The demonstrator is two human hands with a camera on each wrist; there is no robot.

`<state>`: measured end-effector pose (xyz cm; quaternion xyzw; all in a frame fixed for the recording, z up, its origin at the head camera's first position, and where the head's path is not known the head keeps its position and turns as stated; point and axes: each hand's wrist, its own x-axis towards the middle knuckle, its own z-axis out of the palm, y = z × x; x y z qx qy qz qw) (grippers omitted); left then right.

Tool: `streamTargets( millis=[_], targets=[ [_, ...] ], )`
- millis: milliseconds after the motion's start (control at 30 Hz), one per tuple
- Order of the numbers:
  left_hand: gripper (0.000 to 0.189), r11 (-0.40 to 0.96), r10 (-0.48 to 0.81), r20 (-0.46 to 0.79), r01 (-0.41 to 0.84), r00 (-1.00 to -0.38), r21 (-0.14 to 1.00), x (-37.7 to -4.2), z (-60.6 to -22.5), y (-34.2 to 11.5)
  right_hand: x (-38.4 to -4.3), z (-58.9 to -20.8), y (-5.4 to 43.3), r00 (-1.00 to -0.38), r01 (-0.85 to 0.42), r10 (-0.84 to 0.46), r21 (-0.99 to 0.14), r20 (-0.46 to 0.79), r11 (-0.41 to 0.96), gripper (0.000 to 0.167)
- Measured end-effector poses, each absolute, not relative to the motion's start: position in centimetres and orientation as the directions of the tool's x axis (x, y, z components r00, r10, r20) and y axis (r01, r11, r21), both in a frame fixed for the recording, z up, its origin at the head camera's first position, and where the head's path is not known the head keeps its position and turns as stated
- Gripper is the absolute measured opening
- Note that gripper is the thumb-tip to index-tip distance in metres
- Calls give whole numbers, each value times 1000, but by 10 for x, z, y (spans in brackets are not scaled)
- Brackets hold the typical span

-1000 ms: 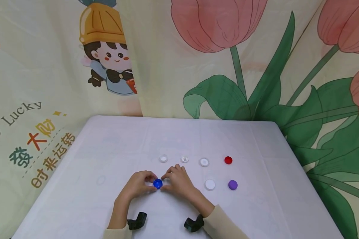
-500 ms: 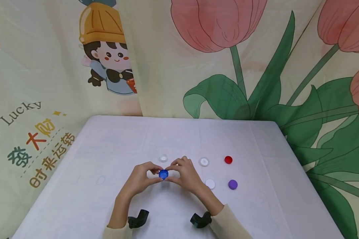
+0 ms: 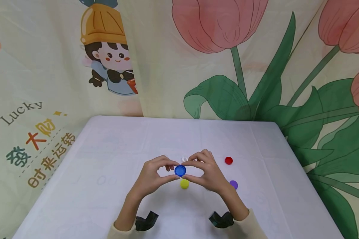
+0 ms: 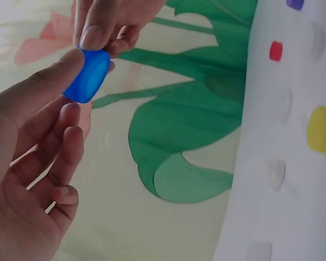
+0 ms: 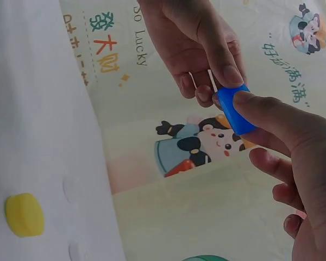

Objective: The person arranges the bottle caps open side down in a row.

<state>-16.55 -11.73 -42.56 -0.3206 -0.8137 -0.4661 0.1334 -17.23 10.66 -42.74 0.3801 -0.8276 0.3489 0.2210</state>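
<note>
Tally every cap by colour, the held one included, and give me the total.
Blue cap: 1
Yellow cap: 1
Red cap: 1
Purple cap: 1
Whitish caps: 4, all visible in the left wrist view
Total: 8

The left hand and right hand have raised the blue cap higher over the bench, from left of the yellow cap to just above it in the head view, uncovering it.
</note>
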Motion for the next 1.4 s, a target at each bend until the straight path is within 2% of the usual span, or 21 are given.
streamTargets(
  millis=[167, 300, 500, 633, 767, 833, 933, 1100, 1400],
  targets=[
    [35, 279, 395, 560, 676, -728, 682, -162, -423, -107, -165, -419, 116, -552, -820, -477, -343, 684, 457, 34],
    [36, 251, 390, 575, 684, -719, 685, -162, -424, -102, -162, -417, 120, -549, -820, -475, -333, 687, 466, 34],
    [36, 264, 379, 537, 644, -753, 718, -161, -427, -100, -162, -418, 123, -547, -817, -471, -321, 692, 479, 36],
    [32, 269, 350, 439, 537, -828, 799, -160, -429, -100, -162, -418, 124, -542, -817, -471, -307, 696, 488, 36],
    [25, 270, 340, 208, 307, -917, 913, -159, -427, -99, -163, -419, 124, -534, -821, -469, -298, 703, 487, 36],
    [26, 255, 359, 94, 195, -929, 947, -159, -426, -99, -163, -419, 124, -530, -824, -470, -297, 706, 483, 37],
    [28, 224, 391, -1, 94, -920, 970, -160, -427, -98, -164, -420, 124, -524, -828, -471, -295, 710, 476, 37],
    [29, 200, 395, -40, 44, -918, 979, -161, -428, -96, -165, -422, 124, -523, -830, -475, -297, 707, 472, 37],
    [28, 183, 367, -29, 42, -930, 982, -161, -430, -94, -165, -424, 124, -546, -815, -476, -309, 689, 490, 39]
  ],
)
